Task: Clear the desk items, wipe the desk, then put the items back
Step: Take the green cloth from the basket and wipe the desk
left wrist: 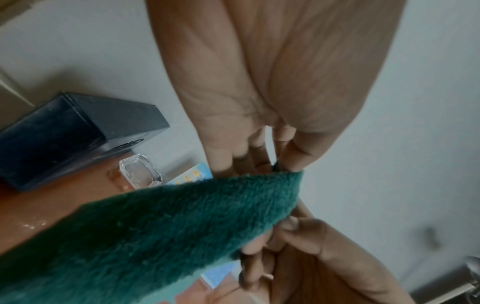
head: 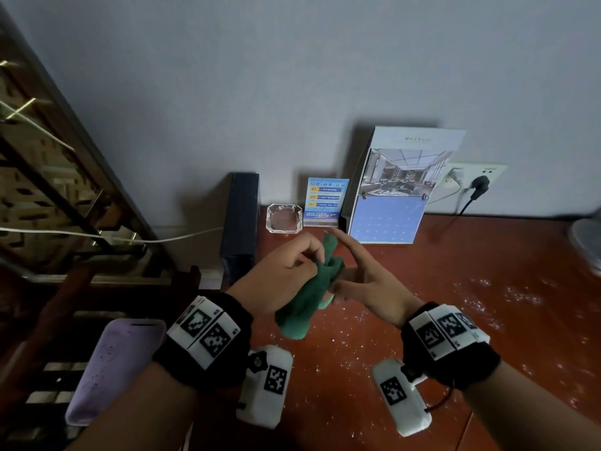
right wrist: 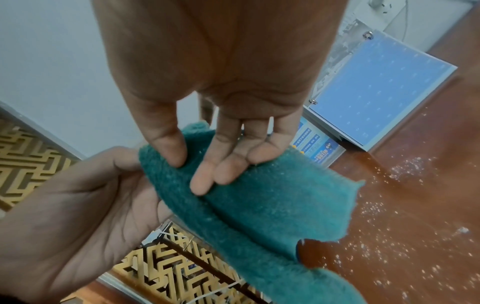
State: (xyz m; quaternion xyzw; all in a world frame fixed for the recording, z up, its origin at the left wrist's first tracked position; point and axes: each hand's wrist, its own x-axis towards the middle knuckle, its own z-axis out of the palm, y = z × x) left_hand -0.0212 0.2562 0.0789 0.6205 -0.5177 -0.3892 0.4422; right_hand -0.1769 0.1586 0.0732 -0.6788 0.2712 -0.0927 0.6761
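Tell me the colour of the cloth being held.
Teal-green; the cloth shows best in the right wrist view.

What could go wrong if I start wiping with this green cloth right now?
The glass ashtray, sign card and calendar stand on the desk by the wall. A sweep of the green cloth could knock them over, so clearing them first seems safer. White crumbs lie scattered over the desk, and wiping outward may push them onto the floor.
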